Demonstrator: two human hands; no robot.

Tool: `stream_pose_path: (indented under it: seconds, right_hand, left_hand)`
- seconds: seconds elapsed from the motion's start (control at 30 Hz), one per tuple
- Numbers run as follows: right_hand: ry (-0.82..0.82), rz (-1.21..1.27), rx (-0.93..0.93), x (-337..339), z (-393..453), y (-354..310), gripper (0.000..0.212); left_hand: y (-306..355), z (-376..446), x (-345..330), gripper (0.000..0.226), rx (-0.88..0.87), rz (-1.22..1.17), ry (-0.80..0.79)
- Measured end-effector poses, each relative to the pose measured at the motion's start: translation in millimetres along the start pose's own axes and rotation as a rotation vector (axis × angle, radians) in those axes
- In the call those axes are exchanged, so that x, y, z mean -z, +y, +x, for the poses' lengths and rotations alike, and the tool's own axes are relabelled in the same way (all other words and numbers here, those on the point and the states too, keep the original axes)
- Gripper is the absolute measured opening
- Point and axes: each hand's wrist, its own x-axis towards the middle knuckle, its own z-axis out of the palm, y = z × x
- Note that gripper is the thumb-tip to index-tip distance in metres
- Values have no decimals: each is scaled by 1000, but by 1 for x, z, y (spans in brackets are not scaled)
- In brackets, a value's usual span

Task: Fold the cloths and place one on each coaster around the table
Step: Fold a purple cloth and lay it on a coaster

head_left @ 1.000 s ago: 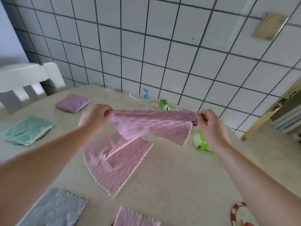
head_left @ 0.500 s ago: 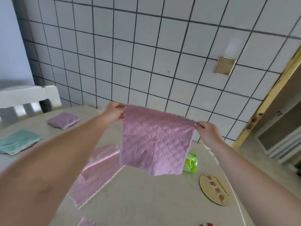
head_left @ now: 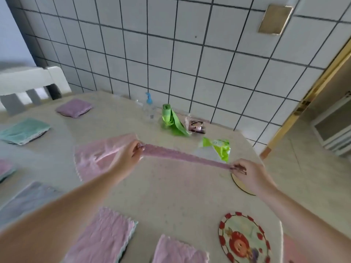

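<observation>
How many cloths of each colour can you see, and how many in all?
Counting only cloths I can tell apart:
Purple: 2, the held cloth and a folded purple cloth
Pink: 3, at and
Teal: 1
Grey-blue: 1
Total: 7. A cut-off cloth at the left edge is left out.

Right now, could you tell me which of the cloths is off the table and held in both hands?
The mauve cloth, stretched taut in the air between the left hand and right hand. All the other cloths lie on the table.
</observation>
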Motion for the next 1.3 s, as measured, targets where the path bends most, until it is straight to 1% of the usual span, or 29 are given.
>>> stream_pose_path:
  seconds: [0.07, 0.1, 0.17, 0.23, 0.33, 0.43, 0.5, 0.57, 0.63, 0.73, 0.83, 0.93, 1.07, 1.3]
  right_hand:
    - [-141, -110, -7, -26, -19, 23, 12]
    - [-239, -200, 11, -37, -28, 31, 12]
    - [-431, -354, 58, -54, -45, 40, 20]
    - [-547, -371, 56, -66, -57, 47, 26]
    - [-599, -255, -22, -75, -59, 59, 13]
    - [-540, -173, -78, -81, -51, 63, 12]
    - [-438, -136, -104, -86, -40, 60, 19]
    - [-322, -69, -149, -92, -26, 58, 26]
    - [-243, 43, -217, -100, -12, 56, 22]
    - [-158, 177, -310, -114, 5, 53, 14]
    - [-120, 222, -383, -128, 18, 55, 18]
    - [-92, 220, -458, -140, 28, 57, 23]
    - [-75, 182, -458, -151, 38, 61, 24]
    - [-31, 176, -469, -159, 48, 68, 27]
  left_hand:
    - [-26, -29, -20, 12, 96, 50, -136]
    - [-41, -43, -31, 15, 137, 72, -202]
    - [-62, -68, -46, 22, 223, 72, -301]
    - [-77, -85, -55, 23, 302, 58, -366]
    - [-81, -95, -59, 15, 364, 74, -460]
    - [-86, -86, -62, 15, 371, 82, -431]
    - [-87, -75, -65, 18, 385, 69, -407]
    - [-83, -61, -69, 15, 392, 52, -387]
    - [-78, -46, -74, 11, 411, 22, -339]
    - [-80, -25, -81, 11, 484, -58, -252]
    - [-84, -8, -87, 14, 525, -85, -252]
    - [-86, 2, -94, 14, 483, -9, -260]
    - [-92, 8, -100, 15, 427, 133, -287]
    - [-93, 15, -104, 22, 429, 206, -262]
